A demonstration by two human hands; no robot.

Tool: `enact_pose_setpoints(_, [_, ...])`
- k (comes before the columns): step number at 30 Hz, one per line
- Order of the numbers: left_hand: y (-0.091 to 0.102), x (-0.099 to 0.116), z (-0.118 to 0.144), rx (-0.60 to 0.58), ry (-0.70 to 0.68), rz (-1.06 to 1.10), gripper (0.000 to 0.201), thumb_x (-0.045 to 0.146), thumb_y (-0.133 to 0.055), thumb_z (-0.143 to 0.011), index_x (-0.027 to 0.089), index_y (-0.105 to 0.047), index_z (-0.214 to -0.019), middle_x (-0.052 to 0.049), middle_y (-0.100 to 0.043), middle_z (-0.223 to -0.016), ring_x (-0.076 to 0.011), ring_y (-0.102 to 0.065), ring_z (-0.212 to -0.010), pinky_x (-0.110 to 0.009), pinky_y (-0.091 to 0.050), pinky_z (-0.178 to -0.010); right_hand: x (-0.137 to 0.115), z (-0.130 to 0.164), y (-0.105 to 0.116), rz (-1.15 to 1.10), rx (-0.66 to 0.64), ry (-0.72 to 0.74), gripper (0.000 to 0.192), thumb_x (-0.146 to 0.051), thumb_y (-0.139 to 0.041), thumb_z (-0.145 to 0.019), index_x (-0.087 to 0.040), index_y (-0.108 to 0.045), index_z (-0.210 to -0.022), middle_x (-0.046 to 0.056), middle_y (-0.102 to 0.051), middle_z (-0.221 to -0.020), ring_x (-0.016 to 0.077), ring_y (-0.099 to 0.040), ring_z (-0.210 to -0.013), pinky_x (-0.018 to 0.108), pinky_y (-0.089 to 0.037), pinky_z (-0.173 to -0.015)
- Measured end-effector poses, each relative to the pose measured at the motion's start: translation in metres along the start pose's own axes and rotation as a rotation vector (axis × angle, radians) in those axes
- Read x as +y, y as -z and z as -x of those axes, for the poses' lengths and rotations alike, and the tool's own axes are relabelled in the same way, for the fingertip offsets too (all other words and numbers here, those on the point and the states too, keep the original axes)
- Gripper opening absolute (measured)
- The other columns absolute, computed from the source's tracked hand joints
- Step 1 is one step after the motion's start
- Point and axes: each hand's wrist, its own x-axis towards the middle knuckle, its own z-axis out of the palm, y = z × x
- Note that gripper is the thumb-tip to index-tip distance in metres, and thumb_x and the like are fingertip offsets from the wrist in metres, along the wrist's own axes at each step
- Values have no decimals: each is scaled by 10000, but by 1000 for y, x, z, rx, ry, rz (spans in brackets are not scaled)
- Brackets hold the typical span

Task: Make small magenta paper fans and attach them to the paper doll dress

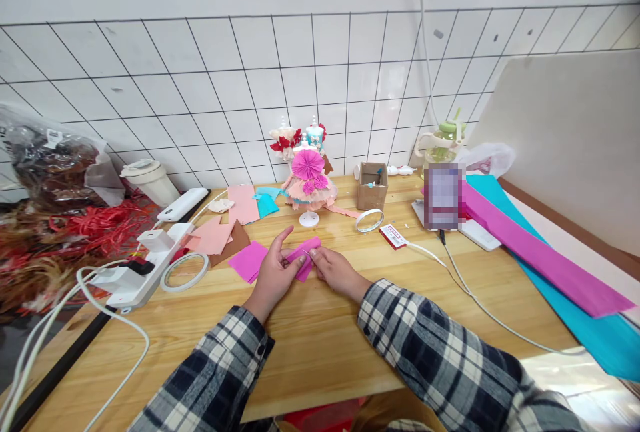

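**Pleating a magenta crepe-paper piece**

Step in hand, as judged: folding. Both hands hold one small magenta paper piece [304, 259] just above the wooden table [320, 352], near its middle. The left hand [274, 275] supports the piece from below, thumb and fingers pinching its left end, index finger raised and extended. The right hand [336, 271] pinches the right end between thumb and fingertips.

The next move likely calls for an even crease, with both pinches kept firm so the thin paper does not slip.

Count:
- Tape rolls: two, one left [185, 271], one right [369, 220].
- Loose magenta sheet [249, 261]: one, just beside the left hand.
- Paper-dressed doll [308, 185]: one, behind the hands.
- Long crepe strips, right: one magenta [540, 252], one turquoise [595, 332].
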Motion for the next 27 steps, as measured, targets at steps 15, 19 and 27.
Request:
enact_pose_setpoints(15, [6,-11,-9,35,9,-46,345,454,-701,-682,154,-623,-833,-53,-677,-807,-195,-625,-743,-305,-493,-695,3,-1,0,32,11,11,414,-487,-271,-956,-208,-423,-691,-10,-483,-590,125,-438,-555,241,-338,-545])
enact_pose_setpoints(19, [5,-8,-8,15,32,-28,356,481,-711,-660,162,-624,-792,-42,-671,-770,-182,-611,-701,-290,-485,-661,1,-1,1,13,12,-2,410,-487,-268,-955,-210,-409,-689,-13,-482,-587,120,-422,-538,242,-335,-531])
enact_pose_setpoints(27, [3,-6,-4,-193,55,-48,350,498,-635,-743,149,-613,-753,-23,-635,-664,-146,-567,-607,-255,-435,-610,3,-2,1,-22,16,-11,432,-521,-248,-949,-212,-422,-702,-12,-481,-578,123,-424,-524,250,-343,-524])
